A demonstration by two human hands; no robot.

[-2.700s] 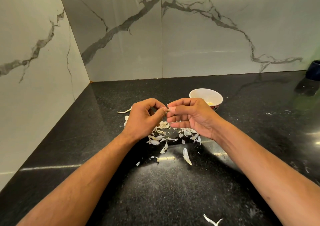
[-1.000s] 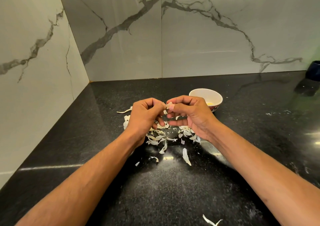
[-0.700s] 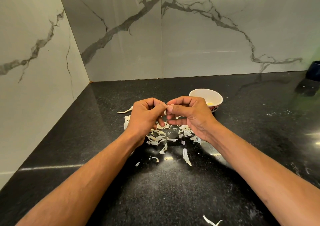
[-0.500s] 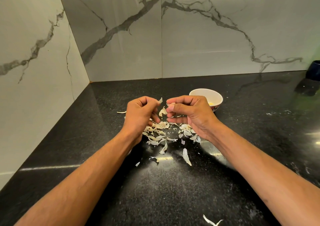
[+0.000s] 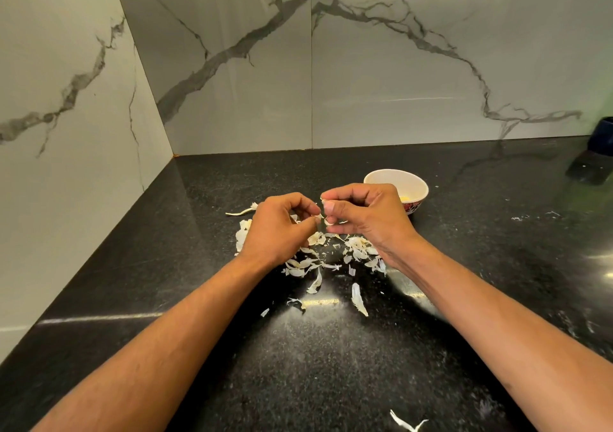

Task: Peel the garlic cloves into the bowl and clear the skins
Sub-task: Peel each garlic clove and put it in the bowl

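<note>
Papery skins (image 5: 318, 259) heaped before the bowl (image 5: 396, 188), uncleared; clove (image 5: 326, 214) mid-peel, pinched in right hand (image 5: 368, 219) grip, left hand (image 5: 282, 229) plucking skin.

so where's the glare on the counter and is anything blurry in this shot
Head view: bright streaks of glare cross the black counter, one at the left near the wall and one just under the garlic skins, plus patches at the right edge. The left hand and right hand look fairly sharp; the straight wall edges bow with wide-angle distortion.
</note>
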